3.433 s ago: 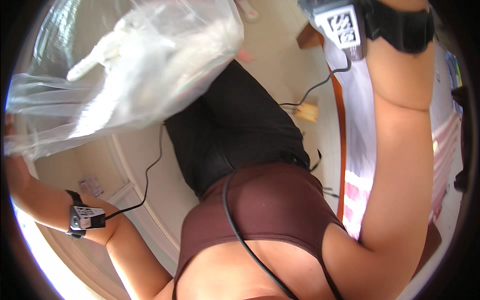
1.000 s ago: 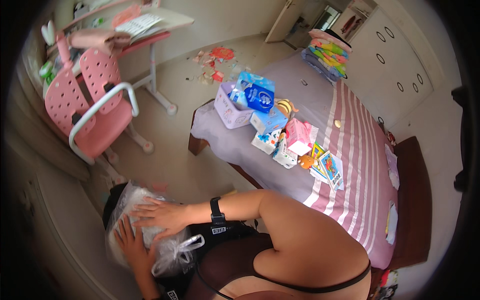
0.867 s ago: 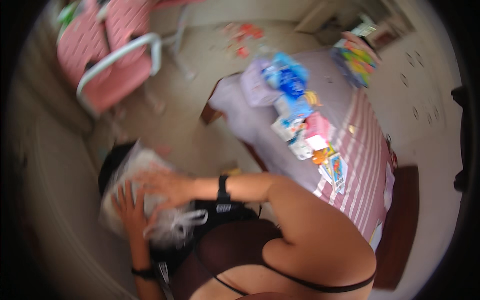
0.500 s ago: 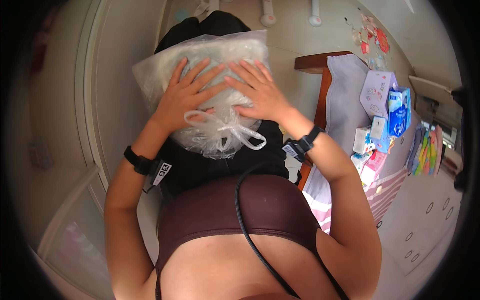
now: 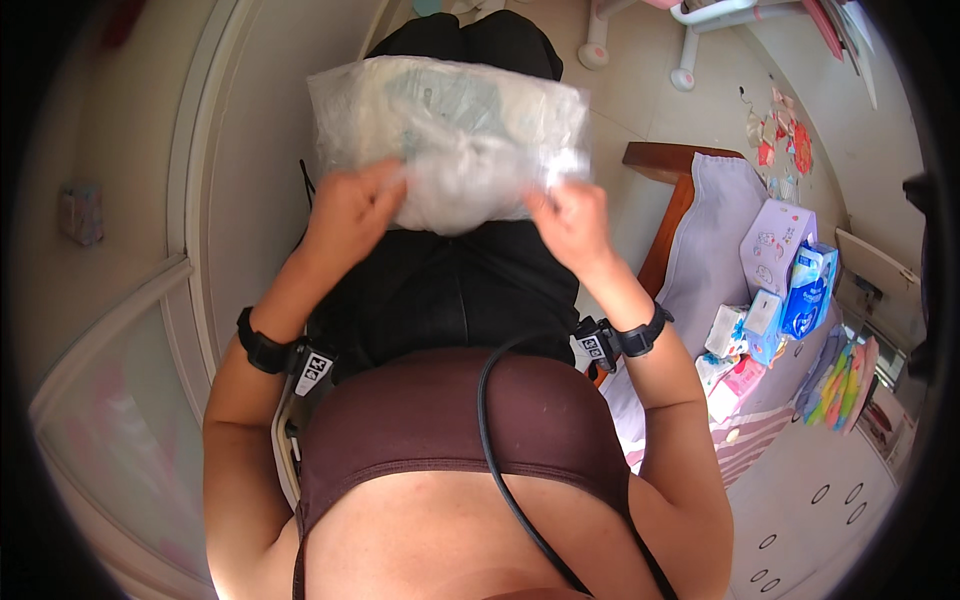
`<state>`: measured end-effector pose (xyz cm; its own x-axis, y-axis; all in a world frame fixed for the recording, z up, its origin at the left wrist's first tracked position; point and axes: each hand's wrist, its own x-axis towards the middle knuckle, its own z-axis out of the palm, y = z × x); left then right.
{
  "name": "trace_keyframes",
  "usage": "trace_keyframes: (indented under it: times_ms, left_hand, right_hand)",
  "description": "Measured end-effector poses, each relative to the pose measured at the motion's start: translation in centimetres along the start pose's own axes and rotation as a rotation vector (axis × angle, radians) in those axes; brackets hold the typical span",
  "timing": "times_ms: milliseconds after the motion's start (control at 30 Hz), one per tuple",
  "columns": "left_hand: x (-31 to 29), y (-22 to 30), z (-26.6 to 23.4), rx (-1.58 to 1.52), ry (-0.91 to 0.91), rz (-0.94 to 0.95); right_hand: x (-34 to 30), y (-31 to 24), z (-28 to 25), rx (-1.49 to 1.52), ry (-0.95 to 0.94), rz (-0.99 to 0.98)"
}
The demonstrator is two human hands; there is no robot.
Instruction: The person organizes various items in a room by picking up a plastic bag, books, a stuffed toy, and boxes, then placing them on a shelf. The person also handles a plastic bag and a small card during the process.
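A clear plastic bag [image 5: 450, 130] stuffed with white soft things lies across my lap on black trousers. My left hand [image 5: 350, 205] grips the bag's near edge on the left side. My right hand [image 5: 570, 222] pinches the near edge on the right. Between the two hands the bag's bunched mouth sags. Each wrist carries a black band with a small tag.
A bed with a lilac and striped cover [image 5: 715, 235] stands to my right, strewn with a lilac box [image 5: 775, 245], blue packets [image 5: 808, 290] and colourful books [image 5: 845, 380]. A white door frame [image 5: 195, 180] runs along the left. Legs of a pink chair [image 5: 690, 40] stand ahead.
The view has swung from the room down to my lap. My hands went from lying flat on top of the bag to gripping its near edge, one at each side.
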<state>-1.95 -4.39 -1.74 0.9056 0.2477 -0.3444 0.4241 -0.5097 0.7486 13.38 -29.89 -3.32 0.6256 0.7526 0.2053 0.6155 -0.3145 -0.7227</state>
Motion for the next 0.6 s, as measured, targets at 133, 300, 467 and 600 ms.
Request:
trace_keyframes:
  times_ms: [133,300,467,600]
  left_hand:
    - [3.7,2.7,-0.7,-0.164,0.349,0.169]
    - [5.3,3.5,0.4,0.117,0.37,0.159]
    - [6.4,3.9,-0.7,0.114,0.292,0.163]
    - [6.4,5.3,-2.1,0.318,0.526,0.474]
  right_hand:
    - [2.6,-0.6,-0.4,0.317,0.107,0.378]
    - [3.6,-4.0,-1.3,-0.368,0.213,-0.375]
    - [7.2,-3.0,1.6,-0.44,-0.127,-0.103]
    - [9.5,0.0,2.5,-0.322,-0.089,-0.075]
